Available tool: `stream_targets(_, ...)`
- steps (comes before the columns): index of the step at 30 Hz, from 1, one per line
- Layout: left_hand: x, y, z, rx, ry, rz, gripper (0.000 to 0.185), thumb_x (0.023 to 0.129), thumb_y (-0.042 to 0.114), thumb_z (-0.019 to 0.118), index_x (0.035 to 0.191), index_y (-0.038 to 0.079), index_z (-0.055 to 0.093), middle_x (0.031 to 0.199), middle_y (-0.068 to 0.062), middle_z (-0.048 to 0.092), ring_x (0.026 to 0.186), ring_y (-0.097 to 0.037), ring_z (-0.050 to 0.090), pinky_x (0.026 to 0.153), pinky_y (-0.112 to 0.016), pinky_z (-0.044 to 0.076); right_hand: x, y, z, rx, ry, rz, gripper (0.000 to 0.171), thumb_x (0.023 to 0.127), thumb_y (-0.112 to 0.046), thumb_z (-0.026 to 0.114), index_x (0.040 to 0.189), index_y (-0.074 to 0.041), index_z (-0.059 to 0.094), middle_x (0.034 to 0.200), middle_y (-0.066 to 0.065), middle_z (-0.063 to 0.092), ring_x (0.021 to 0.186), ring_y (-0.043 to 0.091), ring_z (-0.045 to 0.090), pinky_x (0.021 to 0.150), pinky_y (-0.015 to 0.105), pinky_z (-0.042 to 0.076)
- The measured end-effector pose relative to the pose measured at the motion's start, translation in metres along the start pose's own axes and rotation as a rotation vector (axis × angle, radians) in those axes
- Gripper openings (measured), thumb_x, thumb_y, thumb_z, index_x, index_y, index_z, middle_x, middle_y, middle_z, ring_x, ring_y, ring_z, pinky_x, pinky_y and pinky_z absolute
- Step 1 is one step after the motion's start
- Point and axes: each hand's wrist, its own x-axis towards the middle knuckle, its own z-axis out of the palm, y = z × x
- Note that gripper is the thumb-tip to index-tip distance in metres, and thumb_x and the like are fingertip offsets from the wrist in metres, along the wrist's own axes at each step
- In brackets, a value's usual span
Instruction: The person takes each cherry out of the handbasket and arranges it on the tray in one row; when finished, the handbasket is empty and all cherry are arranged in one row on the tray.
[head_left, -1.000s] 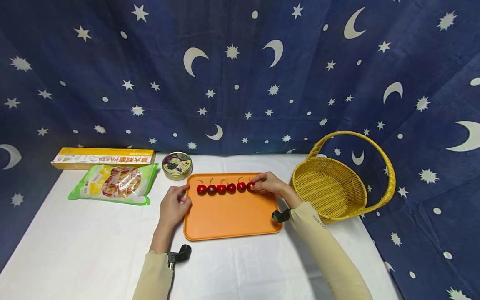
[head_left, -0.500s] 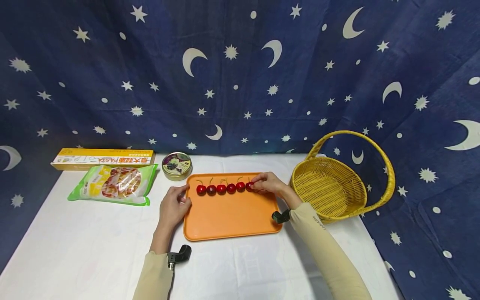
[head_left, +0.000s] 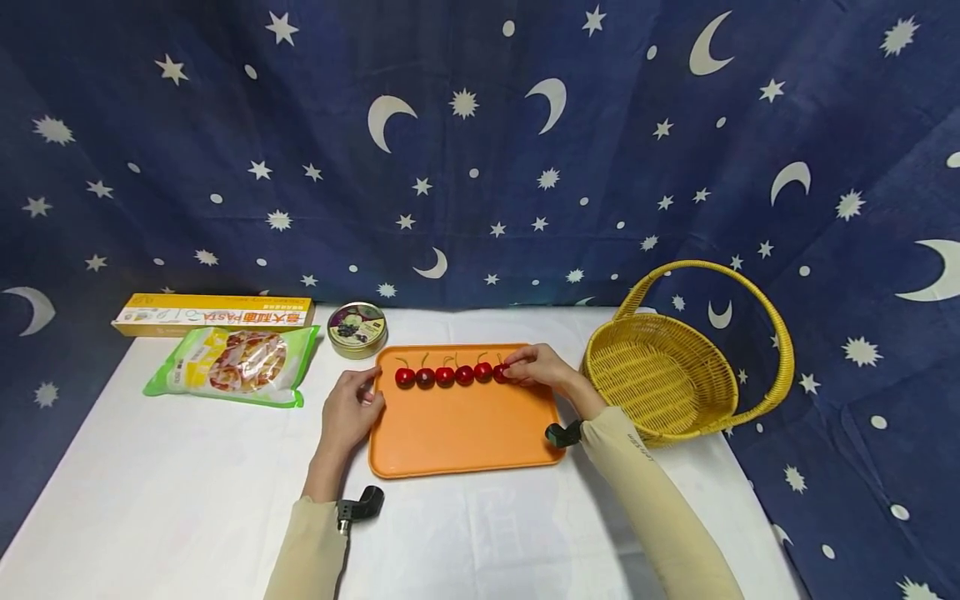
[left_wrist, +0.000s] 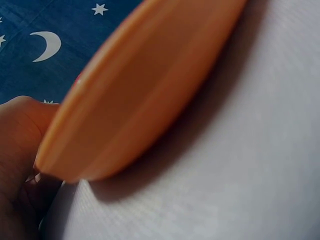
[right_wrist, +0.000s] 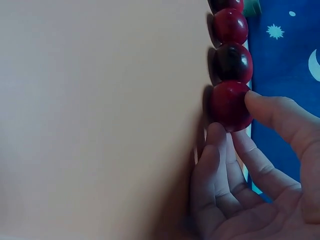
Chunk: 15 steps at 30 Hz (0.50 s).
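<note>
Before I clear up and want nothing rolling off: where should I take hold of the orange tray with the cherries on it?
Grip the orange tray level by both short ends, one from each side. The cherries lie loose in a row near its far edge, and its rim looks low, so tipping would probably roll them.

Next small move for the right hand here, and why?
Probably let go of the end cherry and draw back. The right hand pinches it at the right end of a neat touching row on the tray, so it looks placed. The left hand rests at the tray's left edge.
</note>
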Motion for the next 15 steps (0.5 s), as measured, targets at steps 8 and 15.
stream_targets(8, 0.004, -0.001, -0.001, 0.016, -0.026, -0.005, 0.043, 0.082, 0.009, 0.067, 0.123, -0.001, 0.066, 0.101, -0.016, 0.06, 0.076, -0.024, 0.057, 0.07, -0.037, 0.042, 0.001, 0.004, 0.0, 0.019, 0.035, 0.014, 0.031, 0.087, -0.007, 0.071, 0.113, 0.01, 0.065, 0.085, 0.005, 0.071, 0.072, 0.013, 0.068, 0.067, 0.026, 0.055)
stream_targets(15, 0.009, 0.002, -0.019, 0.067, -0.024, 0.029, 0.039, 0.084, 0.009, 0.065, 0.121, -0.004, 0.065, 0.1, -0.019, 0.059, 0.082, -0.029, 0.061, 0.072, -0.043, 0.046, 0.006, 0.005, 0.007, 0.097, 0.037, -0.032, 0.029, 0.092, -0.007, 0.065, 0.114, 0.012, 0.063, 0.086, 0.007, 0.071, 0.072, 0.014, 0.068, 0.069, 0.028, 0.056)
